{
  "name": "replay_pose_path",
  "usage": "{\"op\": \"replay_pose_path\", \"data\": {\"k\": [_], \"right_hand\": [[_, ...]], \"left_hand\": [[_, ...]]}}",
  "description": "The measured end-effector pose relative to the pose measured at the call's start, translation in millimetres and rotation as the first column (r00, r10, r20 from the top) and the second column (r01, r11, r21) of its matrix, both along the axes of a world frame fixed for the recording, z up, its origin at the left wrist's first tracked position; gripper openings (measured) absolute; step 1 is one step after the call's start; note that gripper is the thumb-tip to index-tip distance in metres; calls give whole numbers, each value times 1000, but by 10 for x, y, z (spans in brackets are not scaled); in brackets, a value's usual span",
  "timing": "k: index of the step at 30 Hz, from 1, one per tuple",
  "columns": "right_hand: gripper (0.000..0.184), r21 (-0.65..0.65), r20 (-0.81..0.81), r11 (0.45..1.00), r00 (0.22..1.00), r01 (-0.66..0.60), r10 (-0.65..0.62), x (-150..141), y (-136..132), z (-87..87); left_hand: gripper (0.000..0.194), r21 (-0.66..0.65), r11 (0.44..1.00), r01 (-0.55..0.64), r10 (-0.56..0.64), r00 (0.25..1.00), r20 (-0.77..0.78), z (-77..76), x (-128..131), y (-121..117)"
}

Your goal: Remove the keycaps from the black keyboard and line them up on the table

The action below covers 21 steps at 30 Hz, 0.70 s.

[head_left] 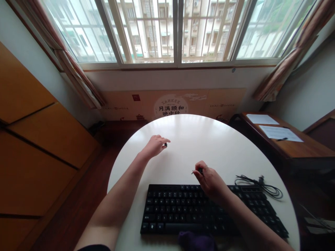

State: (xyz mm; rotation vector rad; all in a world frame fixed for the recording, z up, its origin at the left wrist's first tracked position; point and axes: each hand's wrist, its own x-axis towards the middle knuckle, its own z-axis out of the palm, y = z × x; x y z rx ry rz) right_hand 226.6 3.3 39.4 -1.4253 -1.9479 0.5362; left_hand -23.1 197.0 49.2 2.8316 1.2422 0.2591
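My left hand is over the far left part of the white round table, with a small black piece between thumb and fingers; its kind is too small to tell. My right hand is closed round a small tool with a black handle and a thin metal tip pointing left. Most of that tool is hidden in the fingers. Below both hands lies a black keyboard. My right wrist and forearm pass above its right half and cover some keys.
A coiled black cable lies by the keyboard's upper right corner. Dark purple cloth shows at the near edge. To the right, a wooden desk bears papers and a pen. A barred window is ahead.
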Motion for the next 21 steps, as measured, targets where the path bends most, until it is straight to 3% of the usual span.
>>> {"op": "replay_pose_path", "data": {"k": [7,21], "right_hand": [[23,-50,2,998,1000,-23,23,-21,-8,10],[25,-41,-2,998,999,-43,43,-7,-42,39]], "left_hand": [[37,-7,1000,-14,14,999,-41,-215,-86,85],[39,-48,996,-80,76,994,-76,-221,-140,136]]}}
